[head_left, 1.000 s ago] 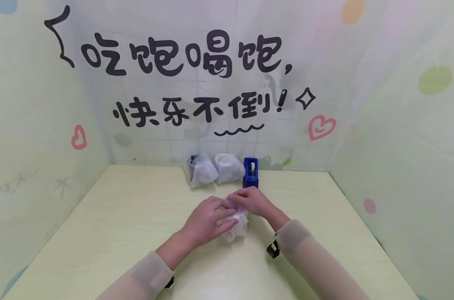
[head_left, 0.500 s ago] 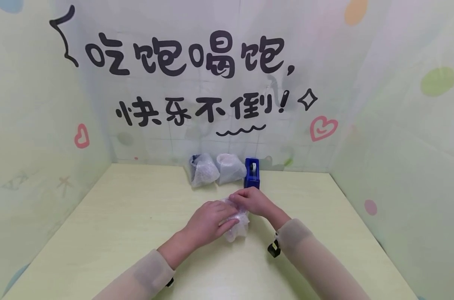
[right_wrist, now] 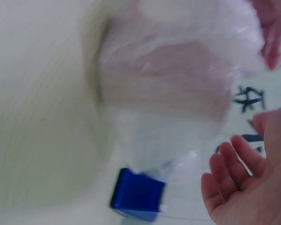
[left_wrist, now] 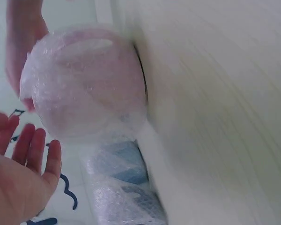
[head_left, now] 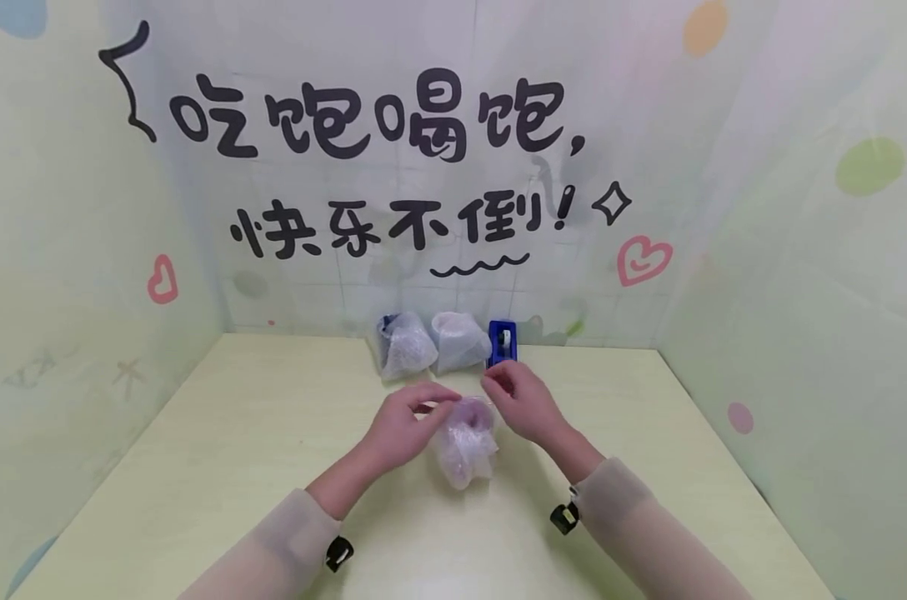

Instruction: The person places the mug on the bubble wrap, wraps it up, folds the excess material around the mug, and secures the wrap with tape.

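A pinkish round thing in bubble wrap point(head_left: 467, 457) stands on the table between both hands; its rounded side fills much of each wrist view. My left hand point(head_left: 401, 427) is at its upper left, thumb and forefinger tips close to the wrap's top edge. In the left wrist view, that hand point(left_wrist: 18, 180) has loosely bent fingers, apart from the wrap. At the upper right is my right hand point(head_left: 527, 402), off the wrap. Its fingers curve loosely around nothing in the right wrist view. Behind it stands a blue tape dispenser point(head_left: 503, 357), partly covered by the right hand.
Two more bubble-wrapped bundles point(head_left: 407, 350) stand side by side at the back wall, left of the dispenser. Printed cloth walls point(head_left: 799, 275) with dots and lettering enclose the pale wooden table point(head_left: 221, 467) on three sides. Small black devices point(head_left: 564, 517) hang at the wrists.
Both hands have come off the top of the wrapped thing: the left back to the left, the right up and to the right. The wrap's top now shows between them.
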A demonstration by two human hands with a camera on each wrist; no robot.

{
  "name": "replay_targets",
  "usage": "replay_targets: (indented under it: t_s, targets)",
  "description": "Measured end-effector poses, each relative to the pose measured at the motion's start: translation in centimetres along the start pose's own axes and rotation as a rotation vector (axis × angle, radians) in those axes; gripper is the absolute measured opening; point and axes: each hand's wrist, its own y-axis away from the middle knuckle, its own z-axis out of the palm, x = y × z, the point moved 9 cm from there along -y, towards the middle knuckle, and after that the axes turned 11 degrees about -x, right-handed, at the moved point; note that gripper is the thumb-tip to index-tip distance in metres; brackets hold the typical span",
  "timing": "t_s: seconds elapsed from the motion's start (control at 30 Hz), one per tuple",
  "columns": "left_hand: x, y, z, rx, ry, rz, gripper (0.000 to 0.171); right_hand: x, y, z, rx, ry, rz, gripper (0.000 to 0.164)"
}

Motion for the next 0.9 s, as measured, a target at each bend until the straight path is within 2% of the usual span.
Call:
replay_targets:
  t_s: [0.07, 0.13, 0.2, 0.27, 0.33, 0.4, 0.5, 0.6, 0.73, 0.8, 0.9]
  targets:
    - [-1.5, -0.3, -0.7, 0.051, 0.082, -0.106, 0.024, -0.6, 1.5, -0.4, 0.001, -0.092, 0.051, 0.021]
    - [-2.9, -0.6, -0.6, 0.046, 0.172, -0.189, 0.031, -1.2, 3.0, 0.4, -0.107, -0.171, 0.099, 0.024]
    - [-4.0, -0.9, 0.0, -0.004, 0.251, -0.250, 0.040, -1.8, 4.7, 2.4, -0.284, -0.222, 0.135, 0.031]
    - [-4.9, -1.2, 0.9, -0.079, 0.307, -0.304, 0.048, -2.3, 6.3, 4.4, -0.435, -0.211, 0.147, 0.034]
    - [-5.3, -1.4, 1.8, -0.161, 0.340, -0.330, 0.056, -2.6, 7.4, 5.6, -0.482, -0.145, 0.124, 0.032]
    - [-5.7, -1.4, 2.3, -0.206, 0.327, -0.351, 0.059, -2.6, 8.0, 6.0, -0.440, -0.072, 0.112, 0.029]
    - [-5.8, -1.0, 2.0, -0.224, 0.309, -0.357, 0.056, -2.1, 8.2, 5.5, -0.324, 0.032, 0.109, 0.031]
    - [-5.7, -0.1, 1.4, -0.246, 0.274, -0.357, 0.051, -1.1, 8.0, 4.7, -0.255, 0.092, 0.138, 0.037]
    - [-5.8, 1.2, 0.8, -0.290, 0.201, -0.387, 0.061, 0.5, 7.1, 3.6, -0.194, 0.133, 0.169, 0.034]
    - [-5.8, 1.6, 0.5, -0.282, 0.164, -0.414, 0.067, 1.1, 6.4, 3.3, -0.170, 0.131, 0.179, 0.031]
    - [-5.8, 1.7, 0.0, -0.229, 0.119, -0.444, 0.068, 1.6, 5.0, 3.0, -0.136, 0.146, 0.194, 0.027]
